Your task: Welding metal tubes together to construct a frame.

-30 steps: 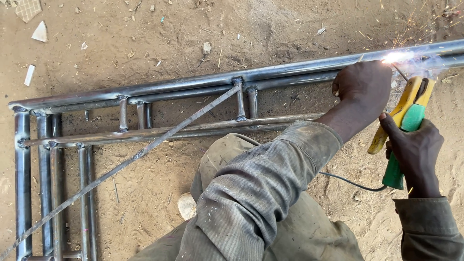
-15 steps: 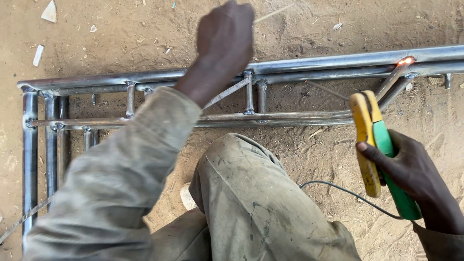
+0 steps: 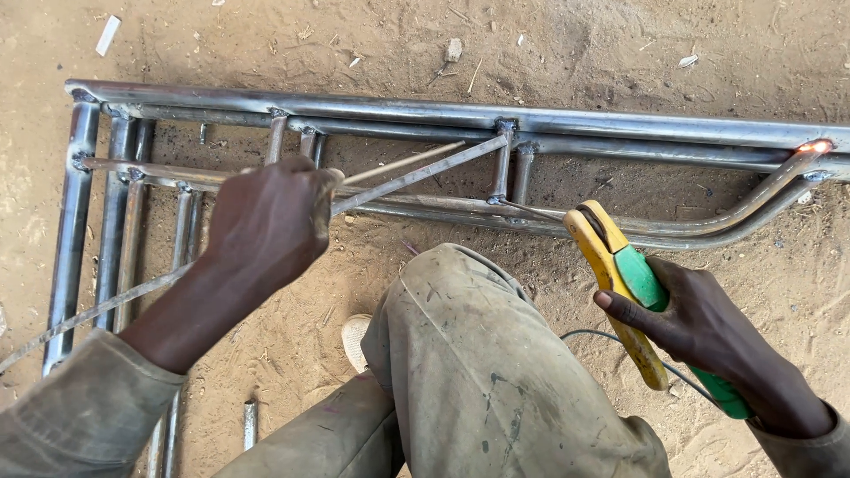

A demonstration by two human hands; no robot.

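Head view only, looking down over a bent knee in stained olive-grey trousers [image 3: 478, 372] onto sandy ground [image 3: 620, 44]

Left hand [image 3: 270, 221] fisted shut around thin welding rods [image 3: 398, 168]; rods stick out of the thumb side of the fist, up and right, tips ending near the middle upright of the grey welded steel tube frame [image 3: 425, 113]. Long thin ribbed steel bar [image 3: 106, 305] runs diagonally from lower left, passes under the fist, ends at the same upright; cannot tell whether the fist also clamps this bar

Right hand [image 3: 699, 327] wrapped closed on the green grip of a yellow-and-green electrode holder [image 3: 624, 283]; index finger stretched along the yellow lever, clamp head poking up and left out of the hand, just over the lower curved tube of the frame. Thin wire sticks out of the clamp head to the left. Dark cable [image 3: 584, 335] trails from under the hand toward the knee

Glowing orange weld spot [image 3: 815, 146] at far right of frame, where curved tube meets top rail, well apart from the holder head

Frame flat on the sand, left corner at far left, top rail across full width. Short metal offcut [image 3: 251, 423] on ground beside left sleeve. White shoe toe [image 3: 356, 335] beside knee
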